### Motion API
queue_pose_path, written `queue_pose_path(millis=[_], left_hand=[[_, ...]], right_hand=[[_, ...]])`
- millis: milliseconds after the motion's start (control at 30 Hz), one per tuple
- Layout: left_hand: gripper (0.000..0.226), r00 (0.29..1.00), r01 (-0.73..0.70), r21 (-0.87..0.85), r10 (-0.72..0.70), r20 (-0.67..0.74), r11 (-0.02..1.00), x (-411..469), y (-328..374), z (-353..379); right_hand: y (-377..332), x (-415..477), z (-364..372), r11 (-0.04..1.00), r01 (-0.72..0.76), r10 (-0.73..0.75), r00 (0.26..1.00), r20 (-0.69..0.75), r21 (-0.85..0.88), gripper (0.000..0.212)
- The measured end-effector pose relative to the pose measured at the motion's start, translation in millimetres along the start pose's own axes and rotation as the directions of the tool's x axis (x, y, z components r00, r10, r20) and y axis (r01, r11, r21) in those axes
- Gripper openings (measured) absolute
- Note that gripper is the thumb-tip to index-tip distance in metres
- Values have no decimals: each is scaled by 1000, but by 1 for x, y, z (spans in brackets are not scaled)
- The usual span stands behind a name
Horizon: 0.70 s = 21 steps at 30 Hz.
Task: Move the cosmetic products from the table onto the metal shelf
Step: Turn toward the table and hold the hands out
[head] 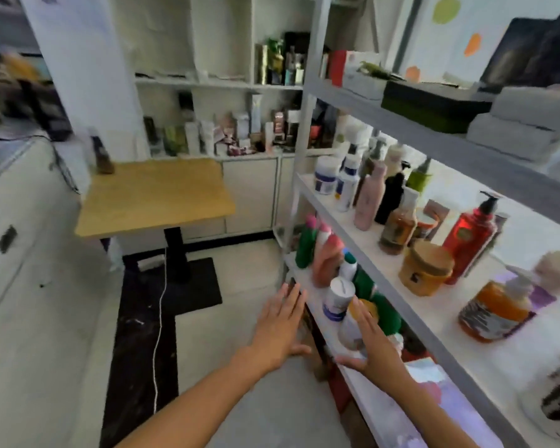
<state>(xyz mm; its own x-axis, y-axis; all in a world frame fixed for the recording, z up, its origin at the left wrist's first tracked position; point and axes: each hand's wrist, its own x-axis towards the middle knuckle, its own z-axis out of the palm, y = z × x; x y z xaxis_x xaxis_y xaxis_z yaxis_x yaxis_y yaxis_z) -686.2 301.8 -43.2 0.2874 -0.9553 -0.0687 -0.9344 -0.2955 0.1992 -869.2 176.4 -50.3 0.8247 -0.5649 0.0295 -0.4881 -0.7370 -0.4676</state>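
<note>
Closest to me, both hands are stretched out low, flat, fingers straight, holding nothing. The left hand [280, 328] hangs over the floor just beside the metal shelf [450, 321]. The right hand [374, 345] is at the lower tier, right in front of a white bottle with an orange cap [349, 328]. I honestly can't tell whether it's touching the bottle. A white tub with a blue label [338, 299] stands just behind that bottle. One tier up there's an orange pump bottle [495, 312], an amber jar [425, 268], a red pump bottle [469, 237] and a bunch more further along. Further back, the wooden worktop [162, 195] has just one small dark bottle [103, 156], at its far left corner, well apart from the shelf.
</note>
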Motion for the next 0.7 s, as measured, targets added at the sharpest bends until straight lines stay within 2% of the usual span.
queue_pose_path(millis=[167,333,433,567,700], left_hand=[[103,981,180,69,-174,-87,981,62,-93,-26],[102,940,332,107,-319,-118,937,118,-178,-73],[100,891,435,62,-420,-171,898,134,-230,-91],[101,815,571,2,-567,-117,821,144,-299,-87],[101,765,631,-56,-633,-117,773,164,-377,-94]], right_hand=[[-20,135,19,986,162,-165,984,63,48,116],[-47,273,28,963,255,-264,957,123,82,130],[-76,341,35,934,354,-357,927,112,51,130],[-118,412,59,883,465,-467,859,211,63,117],[-155,496,88,861,504,-505,833,227,67,118]])
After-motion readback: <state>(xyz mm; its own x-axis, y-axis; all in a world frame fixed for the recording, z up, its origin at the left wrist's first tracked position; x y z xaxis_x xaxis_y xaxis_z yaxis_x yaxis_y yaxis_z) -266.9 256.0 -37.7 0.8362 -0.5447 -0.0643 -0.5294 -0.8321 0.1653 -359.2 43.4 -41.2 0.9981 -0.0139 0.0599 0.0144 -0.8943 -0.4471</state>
